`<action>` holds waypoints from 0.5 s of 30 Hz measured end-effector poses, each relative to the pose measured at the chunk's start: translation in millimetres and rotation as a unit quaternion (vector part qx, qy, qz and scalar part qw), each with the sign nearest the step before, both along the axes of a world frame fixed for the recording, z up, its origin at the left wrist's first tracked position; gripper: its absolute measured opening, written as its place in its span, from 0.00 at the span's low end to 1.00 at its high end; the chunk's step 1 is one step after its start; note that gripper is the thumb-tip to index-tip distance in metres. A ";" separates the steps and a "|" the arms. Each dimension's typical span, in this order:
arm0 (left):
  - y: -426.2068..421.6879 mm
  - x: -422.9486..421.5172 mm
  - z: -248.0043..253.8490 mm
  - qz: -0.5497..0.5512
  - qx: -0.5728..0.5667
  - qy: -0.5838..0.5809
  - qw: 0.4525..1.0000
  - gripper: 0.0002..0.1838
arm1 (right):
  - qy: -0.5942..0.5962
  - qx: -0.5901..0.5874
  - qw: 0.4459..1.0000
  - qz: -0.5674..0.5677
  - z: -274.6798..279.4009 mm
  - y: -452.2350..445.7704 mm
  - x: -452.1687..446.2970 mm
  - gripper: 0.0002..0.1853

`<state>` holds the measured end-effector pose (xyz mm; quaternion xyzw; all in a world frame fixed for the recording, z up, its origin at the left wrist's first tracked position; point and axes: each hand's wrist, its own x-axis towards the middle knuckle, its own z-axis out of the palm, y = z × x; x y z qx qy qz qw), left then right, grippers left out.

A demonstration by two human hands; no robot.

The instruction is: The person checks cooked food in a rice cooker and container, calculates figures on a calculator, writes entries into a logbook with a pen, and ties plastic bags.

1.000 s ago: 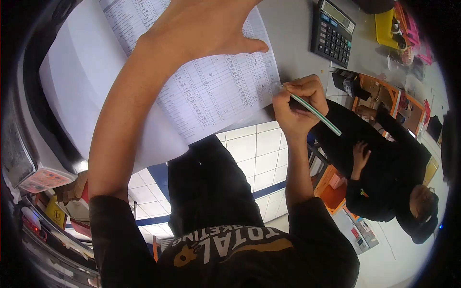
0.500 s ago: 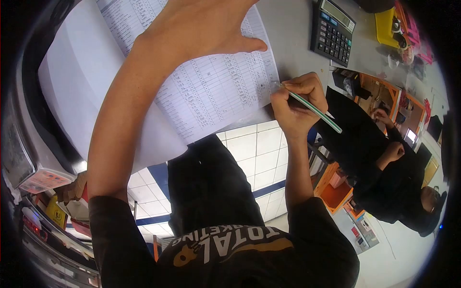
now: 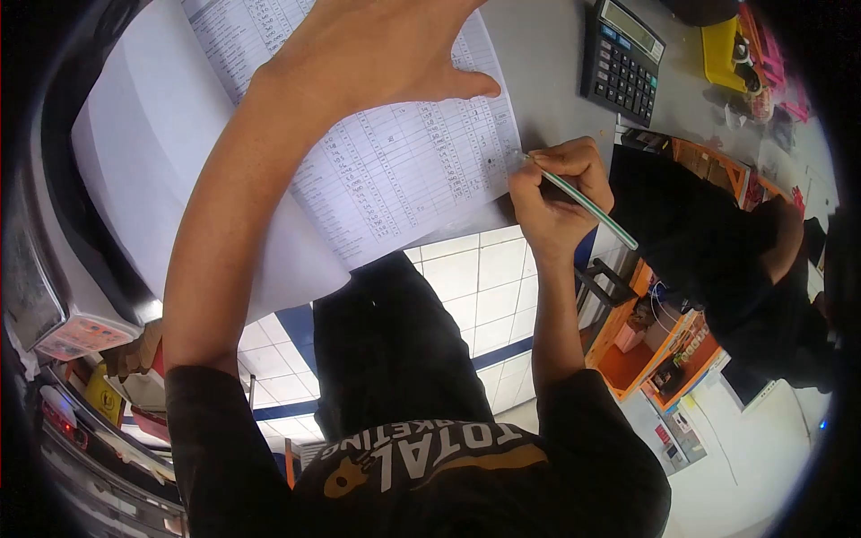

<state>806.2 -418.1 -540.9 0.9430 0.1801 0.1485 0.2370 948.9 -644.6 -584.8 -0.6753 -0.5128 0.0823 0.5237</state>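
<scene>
An open ledger (image 3: 421, 206) lies at the top, its printed rows filled with handwritten figures. My left hand (image 3: 386, 54) rests flat across its upper part, thumb stretched out to the right; the other fingertips are cut off by the top edge. At the ledger's right margin, my right hand (image 3: 565, 193) is closed around a green-and-white striped pen (image 3: 596, 213). The pen's tip end points at the page edge; whether it touches paper I cannot tell. A loose blank-looking page (image 3: 143, 117) curves up on the left.
A black calculator (image 3: 623, 63) lies on the grey counter (image 3: 556, 90) right of the ledger. Beyond it are a yellow tray (image 3: 720, 54) and pink items. A person in black (image 3: 700, 224) is at the right, near orange shelving (image 3: 628, 354). A machine edge (image 3: 81, 296) borders the left.
The other person at the right has shifted position, and their hands no longer show as before. My right hand has moved very slightly; my left hand stays put.
</scene>
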 end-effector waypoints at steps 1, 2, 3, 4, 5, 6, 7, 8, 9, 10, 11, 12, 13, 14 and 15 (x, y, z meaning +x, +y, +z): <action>-0.6 -0.2 -1.3 0.001 0.005 -0.014 1.000 0.28 | 0.009 -0.012 1.000 0.002 1.2 -0.4 -0.1 0.09; -1.3 -0.2 -2.3 0.001 0.010 -0.028 1.000 0.28 | 0.009 -0.012 1.000 0.002 1.3 -0.9 0.2 0.09; -1.2 0.2 -3.0 0.001 0.010 -0.029 1.000 0.28 | 0.001 -0.013 1.000 0.004 1.0 -0.9 1.1 0.09; -1.2 0.2 -3.5 0.000 0.013 -0.035 0.999 0.28 | -0.006 -0.013 1.000 0.007 0.7 -0.9 1.7 0.09; -0.8 0.1 -3.7 -0.001 0.016 -0.040 0.999 0.28 | -0.006 -0.013 1.000 0.007 0.3 -0.3 2.1 0.09; -0.6 0.1 -3.9 -0.001 0.016 -0.040 0.999 0.28 | -0.017 -0.005 1.000 0.008 -0.4 0.3 2.3 0.10; -0.4 0.3 -3.7 -0.002 0.016 -0.040 0.999 0.28 | -0.028 0.003 1.000 0.009 -1.0 0.5 2.4 0.10; -0.5 0.5 -3.1 -0.002 0.015 -0.040 0.999 0.28 | -0.027 0.002 1.000 0.009 -1.2 0.0 2.2 0.10; -0.6 0.7 -2.0 -0.002 0.015 -0.040 0.999 0.28 | -0.025 -0.002 1.000 0.005 -1.3 -0.5 2.2 0.10; -0.9 1.2 1.3 0.001 0.000 -0.014 1.000 0.28 | -0.023 -0.007 1.000 0.001 -1.4 -1.1 2.3 0.10; -1.0 1.3 3.2 0.004 -0.015 0.012 1.000 0.28 | -0.023 -0.007 1.000 0.001 -0.3 -3.2 1.8 0.10; -0.9 1.3 2.7 0.004 -0.015 0.012 1.000 0.28 | -0.005 -0.017 1.000 0.014 2.0 -6.6 0.8 0.09; -1.0 1.2 1.2 0.003 -0.006 0.004 1.000 0.29 | 0.013 -0.027 0.999 0.027 3.5 -8.5 0.7 0.10; -1.1 0.7 -0.1 0.002 0.003 -0.003 1.000 0.29 | 0.013 -0.026 0.999 0.028 4.3 -8.7 1.0 0.10; -1.5 -0.1 -1.1 0.002 0.003 -0.002 1.000 0.29 | -0.003 -0.028 0.999 0.038 5.0 -8.8 1.2 0.10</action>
